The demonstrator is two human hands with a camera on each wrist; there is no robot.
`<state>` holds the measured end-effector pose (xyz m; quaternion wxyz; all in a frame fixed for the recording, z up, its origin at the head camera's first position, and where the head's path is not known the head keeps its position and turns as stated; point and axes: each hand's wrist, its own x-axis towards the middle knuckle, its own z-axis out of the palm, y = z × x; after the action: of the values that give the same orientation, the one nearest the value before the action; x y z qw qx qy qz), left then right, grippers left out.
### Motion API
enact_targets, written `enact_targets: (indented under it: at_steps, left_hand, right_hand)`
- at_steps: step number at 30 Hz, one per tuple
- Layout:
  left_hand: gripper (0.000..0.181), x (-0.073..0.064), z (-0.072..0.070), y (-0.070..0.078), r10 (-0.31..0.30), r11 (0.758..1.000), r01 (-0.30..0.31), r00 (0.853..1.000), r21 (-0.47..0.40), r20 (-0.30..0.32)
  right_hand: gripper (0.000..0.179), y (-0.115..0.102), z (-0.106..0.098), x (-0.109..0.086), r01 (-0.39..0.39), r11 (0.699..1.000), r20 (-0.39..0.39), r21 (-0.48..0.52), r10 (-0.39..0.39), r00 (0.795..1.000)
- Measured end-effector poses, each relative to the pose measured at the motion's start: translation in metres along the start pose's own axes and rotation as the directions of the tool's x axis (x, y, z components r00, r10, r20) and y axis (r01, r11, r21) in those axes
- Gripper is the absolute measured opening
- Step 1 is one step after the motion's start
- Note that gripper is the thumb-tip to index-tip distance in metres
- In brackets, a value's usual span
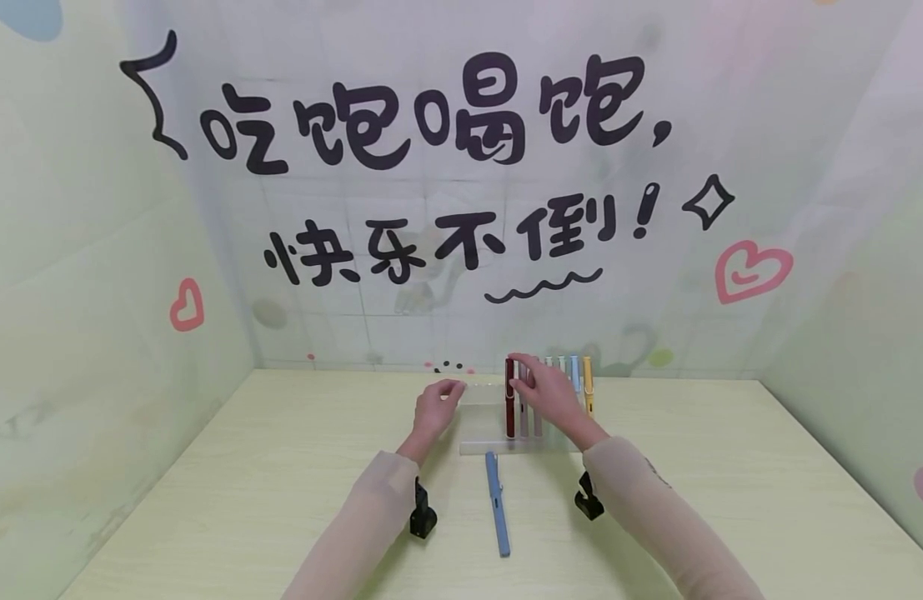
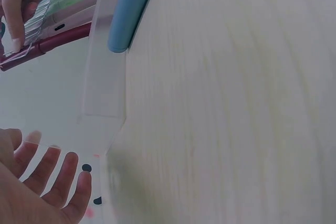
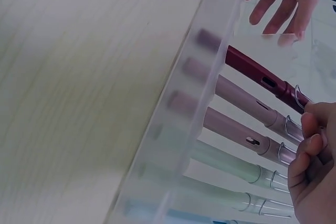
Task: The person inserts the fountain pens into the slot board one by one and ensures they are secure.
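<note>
A translucent pen stand (image 1: 482, 447) holds a row of upright fountain pens. The dark red fountain pen (image 1: 510, 408) is the leftmost of them. My right hand (image 1: 553, 392) pinches its cap at the top, its foot being behind the stand's frosted front lip (image 3: 173, 114). Thumb and index finger of my left hand (image 1: 437, 408) pinch the stand's clear left edge; the other fingers spread out behind it in the left wrist view. A blue fountain pen (image 1: 498, 504) lies on the table in front of the stand, apart from both hands.
Right of the dark red pen stand mauve pens (image 3: 239, 100), pale green pens (image 3: 226, 163), a light blue pen (image 1: 576, 373) and a yellow pen (image 1: 589, 387). A printed backdrop (image 1: 401, 333) rises behind the pale wooden table (image 1: 243, 500), with side panels left and right.
</note>
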<state>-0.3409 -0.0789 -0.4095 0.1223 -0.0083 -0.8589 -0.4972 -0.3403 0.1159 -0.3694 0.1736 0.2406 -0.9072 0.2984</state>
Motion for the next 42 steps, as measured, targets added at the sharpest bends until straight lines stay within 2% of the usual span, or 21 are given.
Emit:
enact_targets:
  at_steps: [7, 14, 23, 33, 42]
  left_hand:
    - [0.028, -0.0002, 0.0001, -0.0011, 0.027, 1.0, -0.027, 1.0, 0.002, -0.008]
    - [0.028, -0.0002, -0.0002, -0.0002, 0.034, 0.999, -0.034, 0.999, 0.007, -0.005]
    - [0.028, -0.0009, -0.0007, 0.0006, 0.041, 0.999, -0.041, 0.999, 0.003, -0.009]
    - [0.028, 0.0006, -0.0002, -0.0003, 0.049, 0.999, -0.048, 0.999, 0.011, -0.012]
    - [0.028, -0.0004, -0.0005, -0.0005, 0.047, 0.999, -0.047, 0.999, 0.006, -0.005]
  right_hand:
    - [0.043, 0.002, 0.0032, 0.0032, -0.074, 0.997, 0.041, -0.03, 0.076, 0.996]
    - [0.045, -0.0006, 0.0031, 0.0041, -0.105, 0.993, 0.057, -0.057, 0.108, 0.992]
    - [0.046, -0.0027, 0.0031, 0.0043, -0.119, 0.991, 0.056, -0.067, 0.123, 0.991]
    - [0.045, 0.0011, 0.0047, 0.0054, -0.1, 0.993, 0.048, -0.066, 0.103, 0.993]
    - [0.046, 0.0028, 0.0062, 0.006, -0.136, 0.99, 0.067, -0.048, 0.139, 0.988]
